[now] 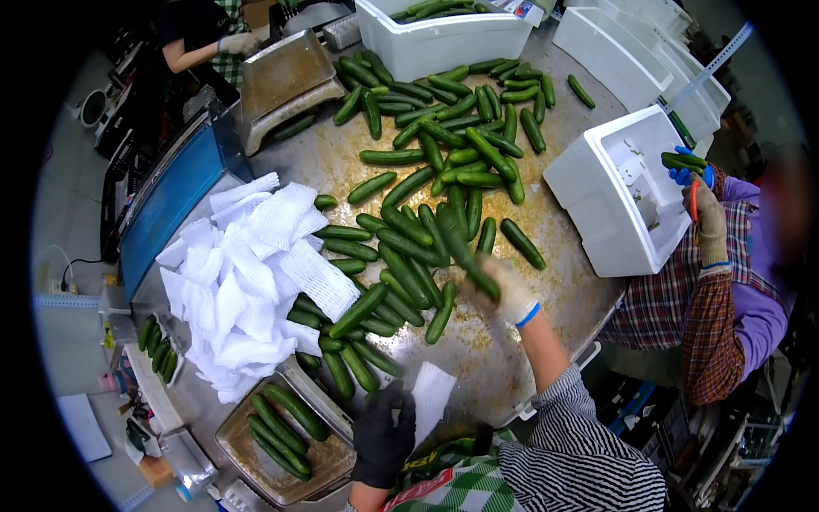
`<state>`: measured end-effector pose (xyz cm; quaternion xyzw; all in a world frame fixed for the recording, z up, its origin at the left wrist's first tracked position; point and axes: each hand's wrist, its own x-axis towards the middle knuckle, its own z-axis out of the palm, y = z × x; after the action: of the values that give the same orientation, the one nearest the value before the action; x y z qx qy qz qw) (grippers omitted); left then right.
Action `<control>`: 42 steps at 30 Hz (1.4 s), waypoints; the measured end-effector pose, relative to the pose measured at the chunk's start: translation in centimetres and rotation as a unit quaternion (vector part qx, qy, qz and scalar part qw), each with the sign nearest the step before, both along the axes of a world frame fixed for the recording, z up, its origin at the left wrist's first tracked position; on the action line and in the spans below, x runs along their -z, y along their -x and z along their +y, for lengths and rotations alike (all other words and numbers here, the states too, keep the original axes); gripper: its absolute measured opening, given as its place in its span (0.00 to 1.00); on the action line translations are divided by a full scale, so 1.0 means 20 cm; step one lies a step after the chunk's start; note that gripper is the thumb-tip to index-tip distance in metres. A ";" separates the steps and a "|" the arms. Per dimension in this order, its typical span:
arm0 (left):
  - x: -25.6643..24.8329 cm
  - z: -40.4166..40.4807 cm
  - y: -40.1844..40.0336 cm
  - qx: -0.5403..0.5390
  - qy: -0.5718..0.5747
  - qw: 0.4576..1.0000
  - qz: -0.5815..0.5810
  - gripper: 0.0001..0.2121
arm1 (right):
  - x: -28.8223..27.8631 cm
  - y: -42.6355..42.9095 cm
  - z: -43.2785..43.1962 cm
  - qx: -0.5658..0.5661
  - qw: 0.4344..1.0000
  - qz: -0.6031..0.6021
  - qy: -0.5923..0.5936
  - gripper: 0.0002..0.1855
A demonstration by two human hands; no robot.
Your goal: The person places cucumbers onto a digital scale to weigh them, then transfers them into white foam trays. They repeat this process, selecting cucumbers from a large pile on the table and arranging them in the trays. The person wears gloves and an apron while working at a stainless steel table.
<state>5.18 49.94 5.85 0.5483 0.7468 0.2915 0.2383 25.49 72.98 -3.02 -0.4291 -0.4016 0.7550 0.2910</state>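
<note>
My right hand (pixel 505 291), in a pale knitted glove with a blue cuff, is closed around a blurred cucumber (pixel 462 246) above the metal table (pixel 576 224). Wearing a black glove, my left hand (pixel 384 438) is at the table's near edge, holding a white foam net sleeve (pixel 432 398). Left of it, several cucumbers (pixel 278 429) lie side by side on the scale's metal pan (pixel 237 435). A large loose heap of cucumbers (pixel 406 275) spreads over the table's middle. White foam net sleeves (pixel 246 281) are piled at the left, partly over some cucumbers.
A white foam box (pixel 441 48) holding cucumbers stands at the back, near another scale (pixel 291 80). At right, a co-worker holds cucumbers (pixel 684 161) and red-handled scissors (pixel 694 201) by a tilted foam box (pixel 588 192). Another co-worker's gloved hand (pixel 240 43) is at back left. A blue-sided unit (pixel 169 205) borders the left.
</note>
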 end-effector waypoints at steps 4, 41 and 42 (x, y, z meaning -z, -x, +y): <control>-0.09 0.21 -0.02 0.101 0.113 0.969 0.194 0.26 | -0.18 0.18 -0.13 -0.306 0.932 -0.154 -0.120 0.31; 0.10 0.39 0.14 0.004 0.093 0.983 -0.158 0.21 | 0.16 0.50 1.82 -0.160 0.637 -0.670 -0.346 0.38; 0.10 0.39 0.16 -0.002 0.104 0.983 -0.153 0.22 | 0.17 0.52 1.82 -0.170 0.639 -0.659 -0.359 0.37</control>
<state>2.04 57.80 3.77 0.4682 0.7286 0.2934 0.4047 15.18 109.33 -6.46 -0.5987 -0.7923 0.1053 -0.0530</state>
